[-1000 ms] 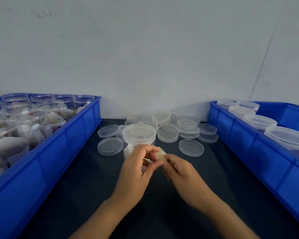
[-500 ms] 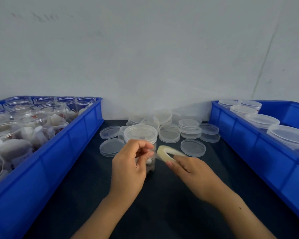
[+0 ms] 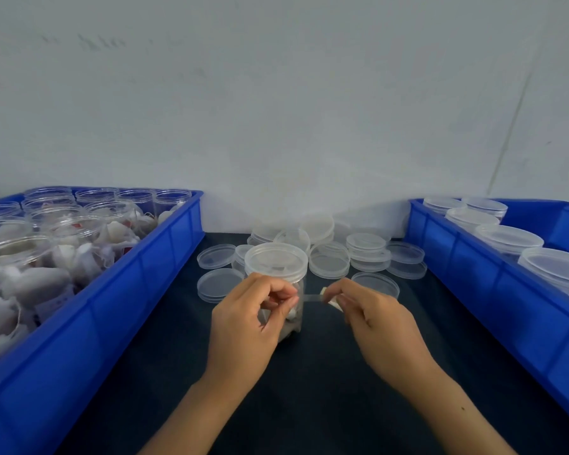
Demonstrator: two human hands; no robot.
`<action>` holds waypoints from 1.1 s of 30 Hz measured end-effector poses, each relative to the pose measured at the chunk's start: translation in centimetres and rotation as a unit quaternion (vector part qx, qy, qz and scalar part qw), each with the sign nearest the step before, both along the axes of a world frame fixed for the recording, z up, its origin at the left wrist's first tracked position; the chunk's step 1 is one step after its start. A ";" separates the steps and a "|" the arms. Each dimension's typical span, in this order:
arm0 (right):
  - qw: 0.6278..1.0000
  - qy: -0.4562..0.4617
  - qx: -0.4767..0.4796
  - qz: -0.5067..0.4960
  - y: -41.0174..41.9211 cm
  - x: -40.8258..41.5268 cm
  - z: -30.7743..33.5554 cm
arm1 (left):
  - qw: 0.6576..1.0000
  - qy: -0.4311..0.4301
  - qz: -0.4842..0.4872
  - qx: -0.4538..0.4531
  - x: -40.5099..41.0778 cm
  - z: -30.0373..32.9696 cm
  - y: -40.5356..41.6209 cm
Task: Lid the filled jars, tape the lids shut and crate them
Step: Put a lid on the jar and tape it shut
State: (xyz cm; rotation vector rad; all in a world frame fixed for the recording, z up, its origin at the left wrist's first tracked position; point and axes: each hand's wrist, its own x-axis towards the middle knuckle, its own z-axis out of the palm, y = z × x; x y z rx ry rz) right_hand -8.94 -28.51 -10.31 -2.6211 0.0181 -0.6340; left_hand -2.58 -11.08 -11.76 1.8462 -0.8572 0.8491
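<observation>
My left hand (image 3: 243, 320) pinching the tape end (image 3: 304, 297), my right hand (image 3: 380, 323) has drawn the roll (image 3: 331, 299) away: strip ready for the lidded jar (image 3: 276, 262).

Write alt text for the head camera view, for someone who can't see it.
Two bare hands stretch a strip of clear tape in front of a lidded jar on a dark table: left hand pinches the free end, right hand holds the tape roll. Loose lids lie behind; blue crates flank both sides.
</observation>
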 end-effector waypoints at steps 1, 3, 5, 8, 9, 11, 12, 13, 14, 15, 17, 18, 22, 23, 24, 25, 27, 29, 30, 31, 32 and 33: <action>1.000 -0.016 0.002 -0.005 0.2 0.1 0.1 | 1.000 0.007 0.006 -0.009 0.0 0.0 0.0; 0.999 -0.044 -0.024 -0.013 0.6 0.5 0.4 | 0.999 0.024 0.021 -0.035 0.0 -0.1 0.0; 0.995 -0.065 -0.067 -0.027 0.9 1.0 0.7 | 0.997 0.048 0.040 -0.051 -0.1 -0.3 0.0; 0.988 -0.092 -0.111 -0.047 1.3 1.6 0.9 | 0.995 0.042 0.090 -0.032 -0.1 -0.6 -0.1; 0.987 -0.094 -0.122 -0.051 1.5 1.7 0.9 | 0.993 0.033 0.113 -0.026 -0.1 -0.6 -0.2; 0.984 -0.100 -0.136 -0.056 2.0 2.0 0.8 | 0.989 0.034 0.140 -0.032 0.0 -0.7 -0.3; 0.983 -0.105 -0.139 -0.060 2.2 2.2 0.8 | 0.989 0.045 0.137 -0.041 0.2 -0.9 -0.3; 0.982 -0.111 -0.139 -0.064 2.4 2.3 0.8 | 0.989 0.063 0.124 -0.050 0.3 -1.1 -0.3; 0.981 -0.118 -0.140 -0.067 2.4 2.4 0.9 | 0.989 0.086 0.108 -0.053 0.5 -1.3 -0.3; 0.980 -0.122 -0.143 -0.067 2.5 2.5 0.9 | 0.989 0.104 0.094 -0.053 0.8 -1.4 -0.2; 0.980 -0.115 -0.154 -0.059 2.4 2.7 0.8 | 0.989 0.117 0.075 -0.055 1.1 -1.6 -0.1; 0.981 -0.106 -0.155 -0.054 2.2 2.8 0.8 | 0.989 0.116 0.067 -0.057 1.3 -1.7 -0.1; 0.983 -0.084 -0.154 -0.051 2.1 3.0 0.9 | 0.991 0.106 0.052 -0.063 1.5 -1.7 -0.1; 0.983 -0.085 -0.153 -0.052 2.1 3.0 0.9 | 0.991 0.104 0.051 -0.064 1.5 -1.8 -0.1; 0.983 -0.088 -0.152 -0.053 2.2 3.0 0.8 | 0.991 0.103 0.051 -0.065 1.6 -1.8 -0.1; 0.983 -0.091 -0.151 -0.054 2.2 3.0 0.8 | 0.991 0.101 0.051 -0.064 1.6 -1.9 -0.1; 0.983 -0.092 -0.151 -0.056 2.3 3.0 0.8 | 0.992 0.099 0.055 -0.061 1.8 -1.9 -0.1; 0.983 -0.083 -0.153 -0.056 2.3 3.1 0.7 | 0.992 0.093 0.063 -0.058 1.9 -1.9 -0.1; 0.984 -0.080 -0.152 -0.055 2.4 3.1 0.7 | 0.992 0.089 0.066 -0.056 2.0 -1.9 -0.1; 0.984 -0.079 -0.151 -0.056 2.4 3.1 0.8 | 0.992 0.084 0.069 -0.055 2.0 -2.0 0.0; 0.984 -0.078 -0.151 -0.058 2.4 3.1 0.9 | 0.993 0.081 0.071 -0.055 2.0 -1.9 0.0; 0.984 -0.075 -0.153 -0.060 2.4 3.2 0.9 | 0.993 0.078 0.073 -0.055 2.0 -1.9 0.0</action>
